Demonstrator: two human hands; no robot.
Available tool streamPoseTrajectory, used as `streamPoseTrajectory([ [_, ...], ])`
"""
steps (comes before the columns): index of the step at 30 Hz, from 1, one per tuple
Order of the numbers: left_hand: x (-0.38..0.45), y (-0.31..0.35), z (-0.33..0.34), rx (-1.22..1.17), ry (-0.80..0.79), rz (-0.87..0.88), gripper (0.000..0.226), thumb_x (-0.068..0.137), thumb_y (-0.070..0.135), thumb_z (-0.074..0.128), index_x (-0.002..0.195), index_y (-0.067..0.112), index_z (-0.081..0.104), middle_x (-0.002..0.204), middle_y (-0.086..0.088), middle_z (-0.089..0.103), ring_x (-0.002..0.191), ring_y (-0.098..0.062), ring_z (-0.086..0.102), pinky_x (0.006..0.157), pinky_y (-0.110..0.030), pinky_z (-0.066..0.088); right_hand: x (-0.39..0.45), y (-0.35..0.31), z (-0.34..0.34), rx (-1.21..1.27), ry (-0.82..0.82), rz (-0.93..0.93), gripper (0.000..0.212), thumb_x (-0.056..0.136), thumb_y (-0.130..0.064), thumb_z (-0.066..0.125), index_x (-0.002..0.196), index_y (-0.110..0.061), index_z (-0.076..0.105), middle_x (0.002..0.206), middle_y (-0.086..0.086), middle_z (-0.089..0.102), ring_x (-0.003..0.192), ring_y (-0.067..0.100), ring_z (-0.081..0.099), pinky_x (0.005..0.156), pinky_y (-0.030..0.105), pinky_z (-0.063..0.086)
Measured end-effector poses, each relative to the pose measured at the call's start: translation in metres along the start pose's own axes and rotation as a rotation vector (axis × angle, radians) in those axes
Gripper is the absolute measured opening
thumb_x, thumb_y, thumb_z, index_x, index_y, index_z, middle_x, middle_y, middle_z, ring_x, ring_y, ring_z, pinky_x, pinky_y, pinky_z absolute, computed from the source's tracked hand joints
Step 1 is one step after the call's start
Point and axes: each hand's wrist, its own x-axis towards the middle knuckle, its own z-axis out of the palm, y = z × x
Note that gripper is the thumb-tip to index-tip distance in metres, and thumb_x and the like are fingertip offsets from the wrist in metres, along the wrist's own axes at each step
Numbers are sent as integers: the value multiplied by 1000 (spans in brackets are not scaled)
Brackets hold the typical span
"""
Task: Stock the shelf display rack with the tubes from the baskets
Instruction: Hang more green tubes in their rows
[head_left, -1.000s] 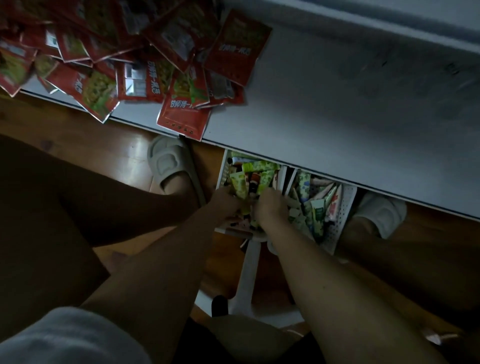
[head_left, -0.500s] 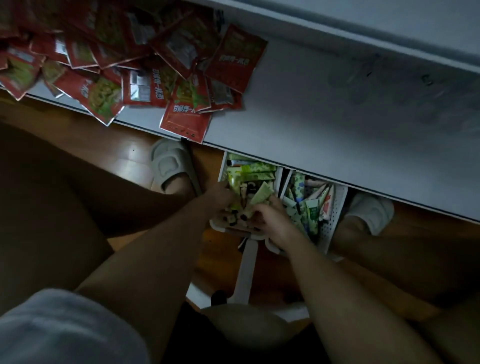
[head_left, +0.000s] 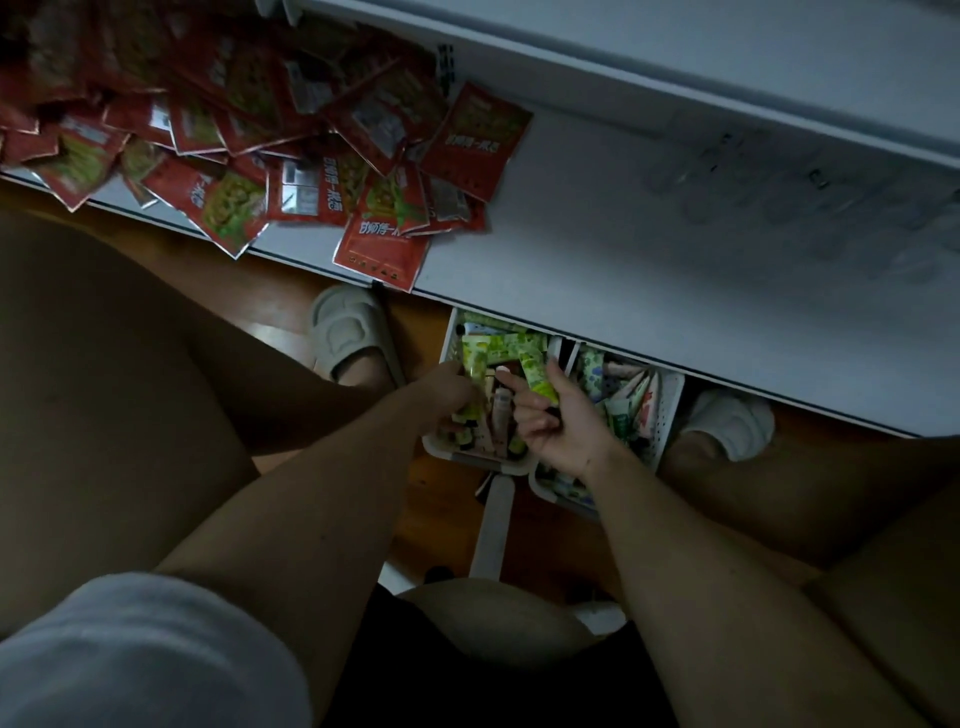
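- The white shelf (head_left: 649, 249) spans the upper view, its front edge just above the baskets; red snack packets (head_left: 249, 156) are heaped on its left part, the right part bare.
- Two white baskets of tubes sit side by side below that edge: left basket (head_left: 447, 448), right basket (head_left: 670, 410).
- Left hand (head_left: 441, 392) over the left basket grips a green tube (head_left: 475, 364), long axis pointing toward the shelf.
- Right hand (head_left: 558, 415), just beside it, pinches a second green tube (head_left: 537, 376), tilted likewise; both must travel up and away to the shelf.
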Motion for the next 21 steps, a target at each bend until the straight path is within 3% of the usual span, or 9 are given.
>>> streamPoseTrajectory([
  [3,3,2,-2,-63,21,9,34,95,2,57,118,21,41,102,-4,49,102,-27,48,88,-43,51,8,1,-3,-181,191,17,53,101,-48,40,121,-1,57,66,4,51,47,14,41,44,25,44],
  [6,13,-5,-4,-43,60,16,38,95,4,57,130,11,45,122,-14,53,106,-32,51,83,-44,52,22,3,0,-513,406,73,39,104,-38,39,126,-11,56,96,10,63,68,24,64,61,35,56],
  [8,21,-10,-2,-23,83,-3,39,96,4,57,133,8,47,123,-16,53,107,-32,53,77,-37,50,35,5,1,-750,512,125,36,104,-35,37,126,-14,55,109,12,63,87,30,66,74,44,59],
  [10,29,-15,-1,53,82,-2,36,96,3,55,132,2,46,105,-12,54,98,-26,53,77,-30,47,44,10,6,-1034,597,189,26,104,-27,35,117,-16,55,102,18,64,85,36,66,75,45,59],
  [13,34,-19,2,186,86,58,30,94,4,57,123,-3,51,96,-9,56,96,-27,57,72,-30,44,57,8,11,-1496,696,53,15,102,-19,41,95,-16,54,74,16,57,55,31,54,50,31,45],
  [15,43,-23,4,224,104,77,28,92,6,61,117,-7,56,100,-22,61,108,-39,57,76,-40,46,70,-2,8,-1391,761,-157,21,101,-23,47,86,-10,52,65,9,49,48,21,41,46,26,30],
  [17,51,-24,7,273,137,84,34,91,10,63,115,-13,57,109,-32,60,109,-43,57,83,-48,48,86,-13,7,-1101,802,-225,34,99,-29,51,79,-3,56,69,12,54,55,24,50,52,31,42],
  [19,56,-25,9,403,178,105,40,90,20,64,118,-7,54,112,-26,62,107,-39,60,81,-45,48,99,-23,5,-817,815,-204,35,96,-35,56,88,-1,61,78,16,62,66,33,63,68,45,57],
  [21,57,-24,12,593,282,107,51,90,31,62,129,4,42,119,-18,59,109,-39,59,78,-41,46,108,-30,5,-653,792,-183,34,95,-31,61,105,1,57,88,19,67,70,35,69,61,44,61],
])
